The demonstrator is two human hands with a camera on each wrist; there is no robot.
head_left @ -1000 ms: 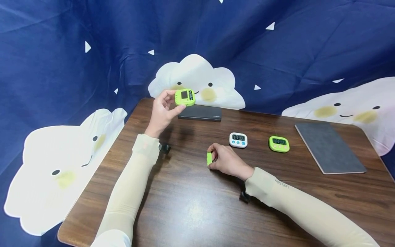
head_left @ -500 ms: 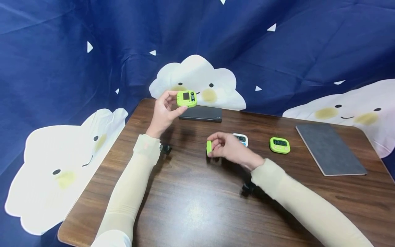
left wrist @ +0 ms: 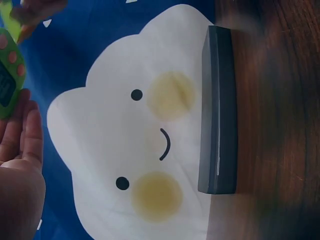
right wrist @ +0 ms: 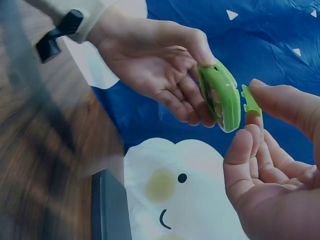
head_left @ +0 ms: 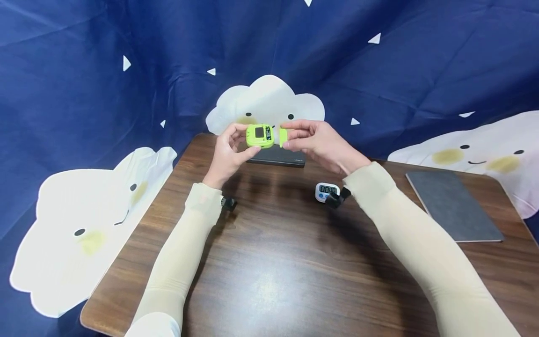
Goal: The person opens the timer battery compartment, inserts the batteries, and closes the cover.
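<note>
Above the back of the table, my left hand (head_left: 226, 157) holds a lime-green digital timer (head_left: 254, 136) between thumb and fingers. Its back faces the head camera, showing a dark square and an uncovered battery slot. The thumb and fingers of my right hand (head_left: 322, 145) pinch a small green battery cover (head_left: 283, 138). In the right wrist view, a narrow gap separates the cover (right wrist: 251, 102) from the timer's edge (right wrist: 229, 102). The left wrist view catches the timer's buttons and display (left wrist: 11, 75) at its left border.
A flat black box (head_left: 286, 158) lies at the table's back, below the hands. A white timer (head_left: 321, 189) is partly behind the right wrist camera (head_left: 334, 200). A grey notebook (head_left: 452, 201) lies at the right, partly under the right sleeve in view. A cloud-print curtain (head_left: 269, 98) hangs behind.
My right hand has risen from low over the table to beside the held timer, bringing the battery cover along. The right sleeve now hides the second green timer. My left hand has barely moved.
</note>
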